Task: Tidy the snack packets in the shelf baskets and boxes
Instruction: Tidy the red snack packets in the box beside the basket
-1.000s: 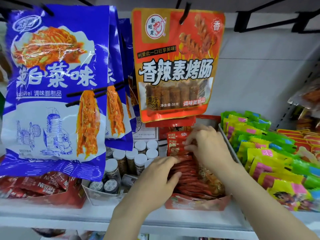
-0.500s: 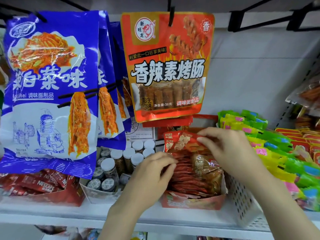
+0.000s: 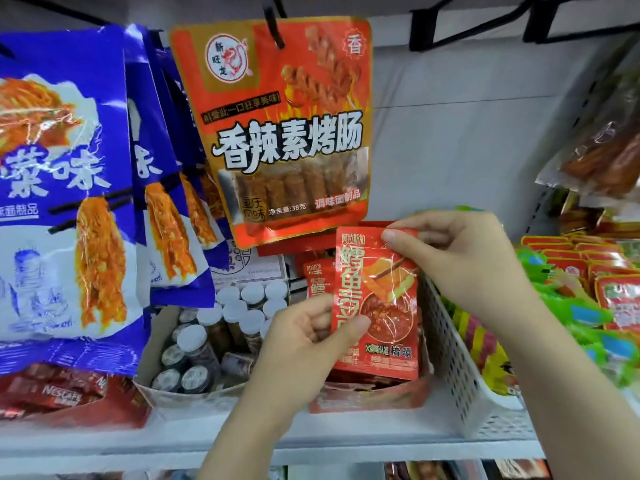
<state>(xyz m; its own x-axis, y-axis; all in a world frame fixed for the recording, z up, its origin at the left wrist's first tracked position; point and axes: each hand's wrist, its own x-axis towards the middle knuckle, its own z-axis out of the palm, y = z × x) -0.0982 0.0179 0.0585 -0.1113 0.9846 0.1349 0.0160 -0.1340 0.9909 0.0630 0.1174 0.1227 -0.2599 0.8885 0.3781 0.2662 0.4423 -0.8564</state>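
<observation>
Above the white shelf [image 3: 242, 441], both hands pinch a red packet [image 3: 377, 306] over its red box [image 3: 367, 398].

**Two bare arms, nothing worn**

The left hand [image 3: 304, 341] and the right hand [image 3: 464, 258] are bare. No rings show on the fingers. No watch or band shows on either wrist. Both forearms are bare too, with no sleeve as far as the bottom edge. The nails are short and plain.
</observation>
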